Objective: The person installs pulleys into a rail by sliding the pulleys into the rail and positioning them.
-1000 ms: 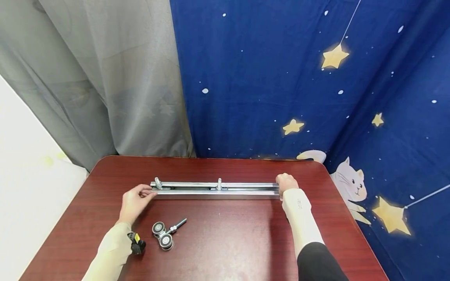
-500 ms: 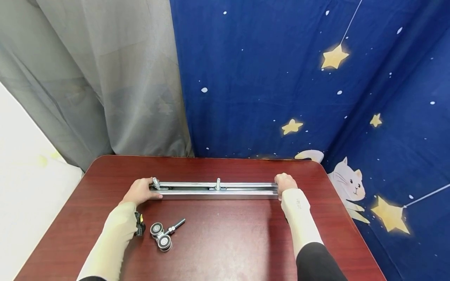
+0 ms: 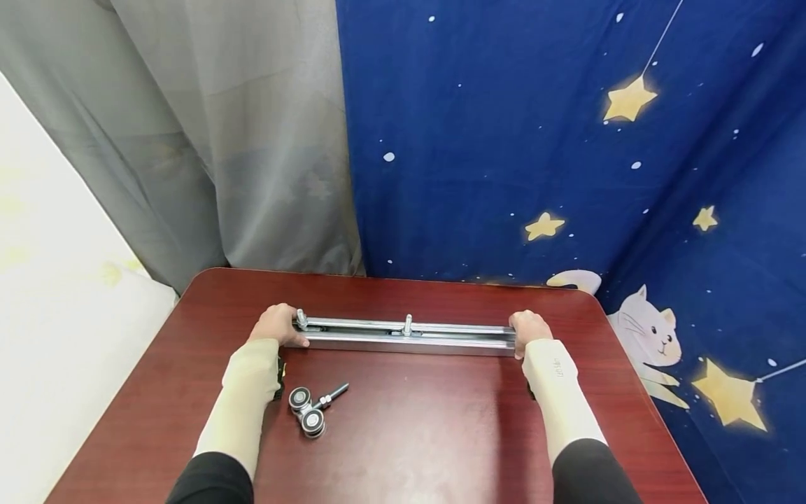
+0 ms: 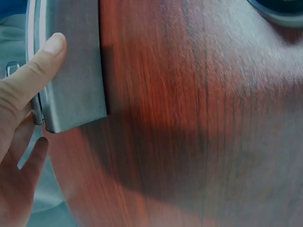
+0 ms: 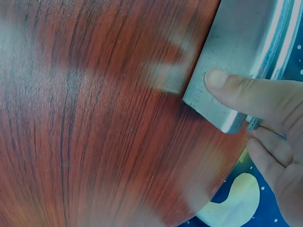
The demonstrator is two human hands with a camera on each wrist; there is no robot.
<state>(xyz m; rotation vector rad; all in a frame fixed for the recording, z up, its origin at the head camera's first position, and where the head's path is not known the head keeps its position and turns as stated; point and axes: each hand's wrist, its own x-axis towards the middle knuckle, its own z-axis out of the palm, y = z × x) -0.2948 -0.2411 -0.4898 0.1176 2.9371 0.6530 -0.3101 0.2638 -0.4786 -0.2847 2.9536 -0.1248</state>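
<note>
A long silver metal track rail point(image 3: 352, 341) lies across the table, its slotted side up. Two threaded bolts stand up from the slot: one bolt point(image 3: 301, 320) at the left end, another bolt point(image 3: 408, 325) near the middle. My left hand point(image 3: 277, 326) grips the left end, thumb point(image 4: 54, 45) on the front wall and fingers going behind. Around the right end my right hand point(image 3: 530, 332) holds on likewise, its thumb point(image 5: 218, 79) against the front wall. Nearer to me lies a loose roller trolley point(image 3: 313, 422) with round wheels and a bolt stem, apart from both hands.
The reddish-brown wooden table point(image 3: 409, 427) has rounded far corners. Behind its far edge hang a grey curtain point(image 3: 277, 175) and a blue curtain point(image 3: 466, 175) with stars and a white cat. A white surface point(image 3: 75, 294) borders the left side.
My left hand has gone from touching the rail's left end with its fingertips to gripping round it. The right hand keeps its hold. The head view has shifted slightly; the loose trolley stays put.
</note>
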